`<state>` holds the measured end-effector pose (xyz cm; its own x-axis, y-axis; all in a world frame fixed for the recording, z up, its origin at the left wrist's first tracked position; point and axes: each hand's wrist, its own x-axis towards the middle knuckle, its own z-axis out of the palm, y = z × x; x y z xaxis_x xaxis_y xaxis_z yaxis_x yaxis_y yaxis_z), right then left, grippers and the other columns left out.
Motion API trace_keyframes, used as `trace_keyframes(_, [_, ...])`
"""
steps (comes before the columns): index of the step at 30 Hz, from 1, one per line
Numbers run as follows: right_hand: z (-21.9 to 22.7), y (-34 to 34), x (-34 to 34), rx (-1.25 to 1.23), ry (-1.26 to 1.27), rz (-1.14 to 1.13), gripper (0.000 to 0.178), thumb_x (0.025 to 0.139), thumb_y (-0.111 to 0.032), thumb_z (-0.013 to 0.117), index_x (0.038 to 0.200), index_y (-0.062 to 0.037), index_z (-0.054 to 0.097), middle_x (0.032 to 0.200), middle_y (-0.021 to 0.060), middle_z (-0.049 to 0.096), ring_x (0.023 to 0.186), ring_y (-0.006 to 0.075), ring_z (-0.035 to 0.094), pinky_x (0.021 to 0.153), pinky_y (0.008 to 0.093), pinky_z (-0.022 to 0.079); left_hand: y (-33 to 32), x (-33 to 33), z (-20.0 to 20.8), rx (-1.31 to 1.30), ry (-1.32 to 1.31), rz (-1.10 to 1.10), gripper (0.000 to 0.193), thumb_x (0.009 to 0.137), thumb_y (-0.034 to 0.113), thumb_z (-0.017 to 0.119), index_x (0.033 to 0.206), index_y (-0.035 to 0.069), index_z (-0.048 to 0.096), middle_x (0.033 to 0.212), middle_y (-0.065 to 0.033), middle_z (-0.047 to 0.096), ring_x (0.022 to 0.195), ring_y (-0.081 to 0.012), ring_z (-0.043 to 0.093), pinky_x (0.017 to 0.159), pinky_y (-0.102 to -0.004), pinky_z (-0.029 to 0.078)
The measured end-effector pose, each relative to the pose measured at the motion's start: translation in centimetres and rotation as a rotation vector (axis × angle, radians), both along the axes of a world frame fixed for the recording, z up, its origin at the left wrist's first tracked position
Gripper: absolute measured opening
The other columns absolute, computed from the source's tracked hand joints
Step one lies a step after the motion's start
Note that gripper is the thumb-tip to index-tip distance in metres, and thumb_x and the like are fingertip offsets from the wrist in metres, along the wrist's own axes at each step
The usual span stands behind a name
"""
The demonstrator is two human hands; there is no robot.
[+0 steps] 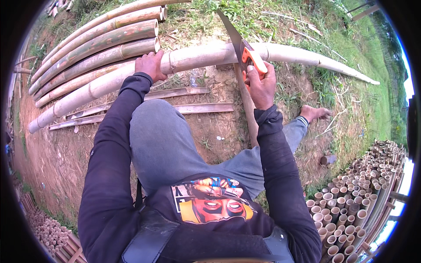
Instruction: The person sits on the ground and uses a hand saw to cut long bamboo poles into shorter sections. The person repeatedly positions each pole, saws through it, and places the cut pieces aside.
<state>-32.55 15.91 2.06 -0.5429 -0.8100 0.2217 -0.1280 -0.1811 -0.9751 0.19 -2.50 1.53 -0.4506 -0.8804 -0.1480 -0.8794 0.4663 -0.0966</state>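
A long pale bamboo pole [199, 57] stretches across in front of me, from the lower left to the far right. My left hand [151, 67] is wrapped over the top of it, left of the middle. In my right hand [262, 83] is the orange handle of a hand saw [232, 30]. Its blade points up and away, lying against the pole where the two cross. How deep the teeth sit in the bamboo I cannot tell. A narrow wooden piece [247, 105] runs from under the pole toward my right knee.
Several thick bamboo poles [127, 36] lie side by side at the far left. Split bamboo strips [204, 108] rest on the dirt behind my left knee. A big stack of cut bamboo [346, 215] fills the lower right, another bundle [48, 232] the lower left. My bare foot [312, 113] is stretched out rightward.
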Motion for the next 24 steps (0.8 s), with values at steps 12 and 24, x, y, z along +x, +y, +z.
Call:
trace_keyframes(12, [0.5, 7.3, 1.4, 0.098, 0.155, -0.124, 0.027, 0.103, -0.021, 0.078, 0.111, 0.0034, 0.07, 0.09, 0.0081, 0.073, 0.078, 0.0116, 0.066, 0.071, 0.0304, 0.054, 0.1, -0.5, 1.0, 0.042, -0.05, 0.035, 0.098, 0.066, 0.049, 0.096, 0.149, 0.016, 0.056, 0.128, -0.0155, 0.072, 0.119, -0.0356, 0.071, 0.099, -0.0485, 0.057])
trace_keyframes(24, [3.8, -0.2, 2.3, 0.074, 0.192, -0.141, 0.023, 0.107, -0.021, 0.075, 0.11, 0.0006, 0.069, 0.08, -0.0017, 0.068, 0.069, 0.005, 0.056, 0.063, 0.0272, 0.049, 0.5, 0.3, 0.5, 0.02, -0.031, 0.009, 0.093, 0.064, 0.05, 0.097, 0.142, 0.015, 0.061, 0.123, -0.0141, 0.073, 0.117, -0.035, 0.071, 0.096, -0.0499, 0.057])
